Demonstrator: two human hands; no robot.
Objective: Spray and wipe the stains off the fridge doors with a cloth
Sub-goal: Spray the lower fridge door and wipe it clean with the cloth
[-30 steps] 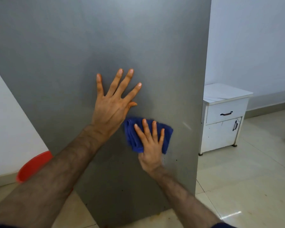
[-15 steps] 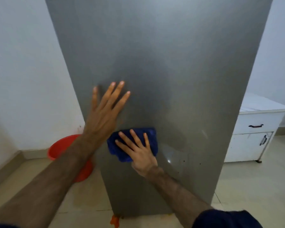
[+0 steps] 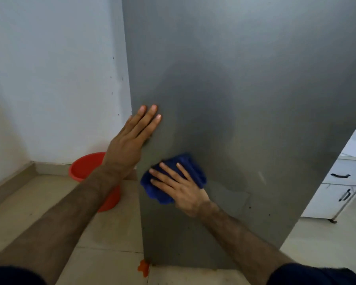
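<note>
White wall (image 3: 49, 79) and tiled floor (image 3: 39, 212) frame the grey fridge panel (image 3: 245, 99) that I face.
Largest to smallest: the fridge panel fills the centre and right; a white cabinet (image 3: 337, 194) stands at its right edge; a red basin (image 3: 86, 167) sits on the floor at its left, partly behind my left forearm. My left hand (image 3: 130, 140) lies flat on the panel's left edge, fingers (image 3: 150, 118) extended and close together. My right hand (image 3: 181, 188) presses the blue cloth (image 3: 193, 167) flat against the lower panel, fingers spread over it. Small dark specks (image 3: 250, 207) mark the panel right of the cloth.
</note>
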